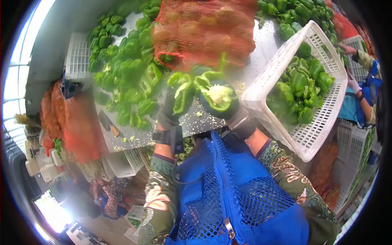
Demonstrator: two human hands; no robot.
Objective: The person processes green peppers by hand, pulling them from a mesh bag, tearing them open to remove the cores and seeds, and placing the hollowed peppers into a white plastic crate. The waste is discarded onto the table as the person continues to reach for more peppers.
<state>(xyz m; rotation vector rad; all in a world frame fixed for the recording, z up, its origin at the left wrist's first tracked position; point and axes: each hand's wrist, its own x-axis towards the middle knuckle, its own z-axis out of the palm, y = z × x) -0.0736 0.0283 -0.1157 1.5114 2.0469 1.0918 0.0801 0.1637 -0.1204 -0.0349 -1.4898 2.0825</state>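
Observation:
An opened green bell pepper is in two pieces in front of my chest. My left hand [170,109], in a dark glove, is closed on one pepper half [179,90], cut side up. In my gloved right hand [228,109] is the other half [217,94], with the pale seed core still showing inside it. Both hands are just above the metal table [192,122], where loose seeds lie scattered. Left of them spreads a heap of green peppers [126,73], some of them split. Part of each glove is hidden behind the peppers.
A red mesh sack [204,32] of peppers stands beyond my hands. To the right, a tilted white crate [281,61] holds opened peppers. A knife [105,121] lies at the table's left edge. At far right another person's hand [354,83] reaches in.

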